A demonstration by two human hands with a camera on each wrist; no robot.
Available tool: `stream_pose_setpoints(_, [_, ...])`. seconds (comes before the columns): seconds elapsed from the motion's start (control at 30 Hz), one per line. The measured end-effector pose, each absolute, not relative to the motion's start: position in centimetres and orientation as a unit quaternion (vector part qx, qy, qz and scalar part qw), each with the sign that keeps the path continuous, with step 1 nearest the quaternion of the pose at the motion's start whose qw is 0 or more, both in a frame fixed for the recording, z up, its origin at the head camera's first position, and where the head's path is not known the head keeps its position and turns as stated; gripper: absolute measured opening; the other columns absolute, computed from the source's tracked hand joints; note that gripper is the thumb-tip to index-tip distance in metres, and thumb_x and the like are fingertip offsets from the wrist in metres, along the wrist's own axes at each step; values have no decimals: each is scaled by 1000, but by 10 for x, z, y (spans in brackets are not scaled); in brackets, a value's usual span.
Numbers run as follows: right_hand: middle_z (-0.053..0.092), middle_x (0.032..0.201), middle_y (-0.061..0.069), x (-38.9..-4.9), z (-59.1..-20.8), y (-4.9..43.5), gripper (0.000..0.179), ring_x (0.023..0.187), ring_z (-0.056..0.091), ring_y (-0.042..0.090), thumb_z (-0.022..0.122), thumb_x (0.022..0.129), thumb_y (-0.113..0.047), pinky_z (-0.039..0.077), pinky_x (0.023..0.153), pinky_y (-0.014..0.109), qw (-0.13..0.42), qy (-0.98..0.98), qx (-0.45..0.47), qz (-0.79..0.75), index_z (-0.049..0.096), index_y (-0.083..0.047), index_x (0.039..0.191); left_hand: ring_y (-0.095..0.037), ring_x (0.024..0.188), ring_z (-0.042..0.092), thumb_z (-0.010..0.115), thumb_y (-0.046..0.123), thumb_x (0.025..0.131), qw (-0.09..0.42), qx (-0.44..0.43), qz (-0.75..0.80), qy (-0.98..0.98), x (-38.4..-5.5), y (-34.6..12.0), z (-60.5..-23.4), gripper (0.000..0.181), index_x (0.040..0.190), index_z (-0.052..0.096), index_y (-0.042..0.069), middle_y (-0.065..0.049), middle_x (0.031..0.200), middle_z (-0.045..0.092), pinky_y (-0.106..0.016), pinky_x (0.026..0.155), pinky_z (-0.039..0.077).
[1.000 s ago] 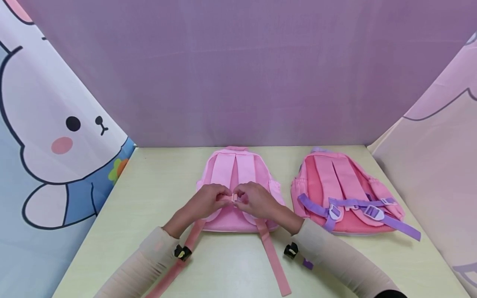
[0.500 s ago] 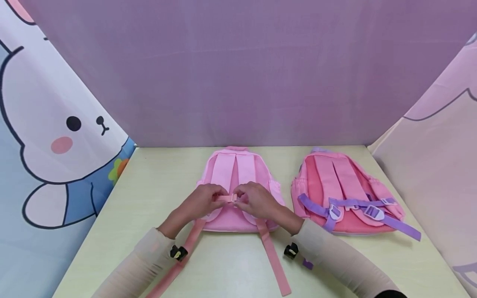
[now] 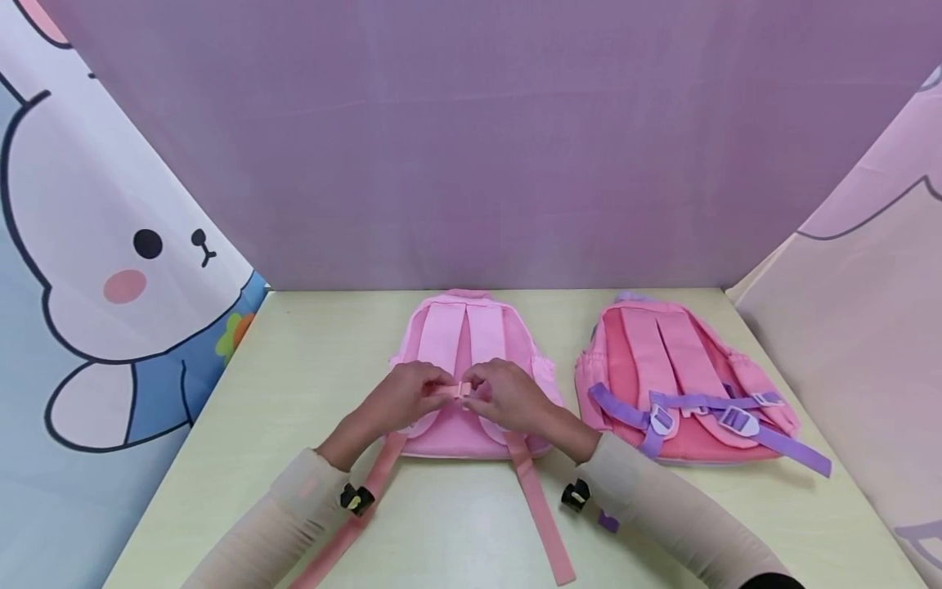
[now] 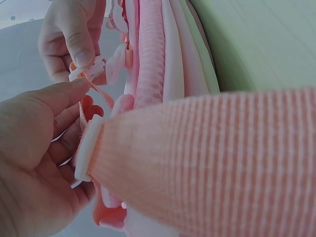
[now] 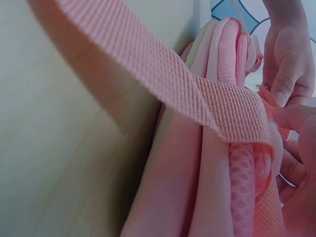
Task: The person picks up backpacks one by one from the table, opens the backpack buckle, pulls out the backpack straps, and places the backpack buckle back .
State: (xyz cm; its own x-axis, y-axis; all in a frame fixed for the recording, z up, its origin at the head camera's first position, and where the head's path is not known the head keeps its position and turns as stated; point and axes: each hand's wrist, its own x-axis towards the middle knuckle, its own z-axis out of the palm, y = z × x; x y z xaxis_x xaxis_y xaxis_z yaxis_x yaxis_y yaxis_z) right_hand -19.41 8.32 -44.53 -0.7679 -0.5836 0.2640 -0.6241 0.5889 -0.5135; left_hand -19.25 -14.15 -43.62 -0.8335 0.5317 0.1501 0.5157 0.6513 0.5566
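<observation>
A light pink backpack [image 3: 471,446] lies with its shoulder straps upward in the middle of the table. Over its back, my left hand [image 3: 401,398] pinches a narrow salmon-pink strap [image 3: 445,391] between thumb and fingers. Facing it, my right hand [image 3: 511,397] pinches the pale plastic buckle [image 3: 463,390] on that strap. The left wrist view shows both thumbs close together at the strap, with white buckle pieces [image 4: 96,69] beside the right fingers. In the right wrist view, the hands partly hide the buckle, and a wide webbing strap [image 5: 237,111] crosses the bag's side.
A second, darker pink backpack [image 3: 677,442] with purple straps [image 3: 795,450] lies to the right. Two loose salmon webbing ends [image 3: 540,515] trail toward the table's front. A purple strap end [image 3: 607,521] shows beside the right sleeve. Purple cloth [image 3: 500,147] stands behind the table [image 3: 316,343].
My left hand slides left along the strap, showing more of it, then comes slightly back toward the buckle. My right hand stays at the buckle. Both backpacks lie still.
</observation>
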Motion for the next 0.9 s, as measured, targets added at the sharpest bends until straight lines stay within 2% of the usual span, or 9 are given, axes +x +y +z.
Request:
stream_pose_setpoints(0.3, [73, 92, -2, -194, -444, 83, 22, 88, 63, 14, 80, 87, -19, 52, 76, 26, 32, -888, 338, 310, 72, -12, 106, -9, 74, 54, 80, 19, 88, 4, 295, 296, 909, -193, -136, -436, 19, 106, 78, 11, 4, 85, 69, -21, 69, 50])
stream_pose_setpoints(0.7, [72, 92, -1, -194, -445, 84, 22, 85, 63, 12, 79, 88, -18, 52, 76, 24, 34, -888, 342, 307, 72, -12, 107, -10, 79, 55, 79, 14, 89, 53, 269, 294, 916, -194, -139, -436, 21, 109, 73, 10, 3, 89, 66, -22, 73, 52])
stream_pose_setpoints(0.9, [72, 91, 0, -193, -445, 84, 21, 83, 63, 14, 79, 88, -18, 51, 76, 24, 37, -886, 341, 311, 71, -12, 107, -10, 75, 54, 79, 12, 88, 60, 260, 301, 915, -193, -143, -436, 19, 106, 72, 10, 3, 85, 63, -21, 68, 51])
